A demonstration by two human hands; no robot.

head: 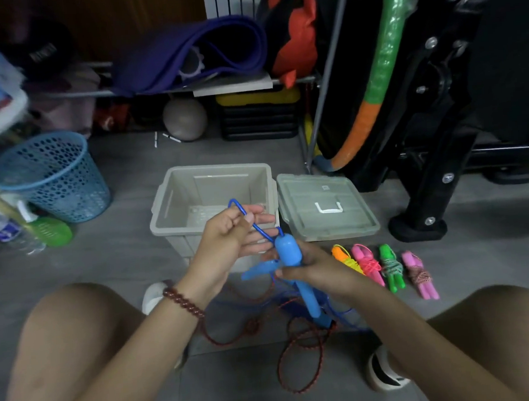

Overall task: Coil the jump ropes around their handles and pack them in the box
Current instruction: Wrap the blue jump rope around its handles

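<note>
Mid-wind on the blue jump rope (286, 250): gripping its handles (308, 297) in the right hand (310, 268), fingers curled round them, and pinching a bent length of its cord (237, 203) in the left hand (228, 233), raised just above the handle tops and in front of the near rim of the box (164, 206). Judged as the coiling step, barely begun, with most of the cord loose on the floor (131, 165) between the knees and lying across a red rope (301, 362) not yet coiled.

Next, probably: bringing the pinched bend down and round the handles under tension, then feeding slack up from the heap without dragging the red rope along.

Four coiled bundles (391, 267) in a row on the floor to the right, near the lid (325, 209); none packed. Box open and bare inside, directly ahead, lid flat just beside its right wall.

Plenty of free room above the box mouth for dropping bundles in. Tighter low down: knees on both sides, shoes (385, 372) near the loose cord. Blue basket (54, 179) well apart on the left.
</note>
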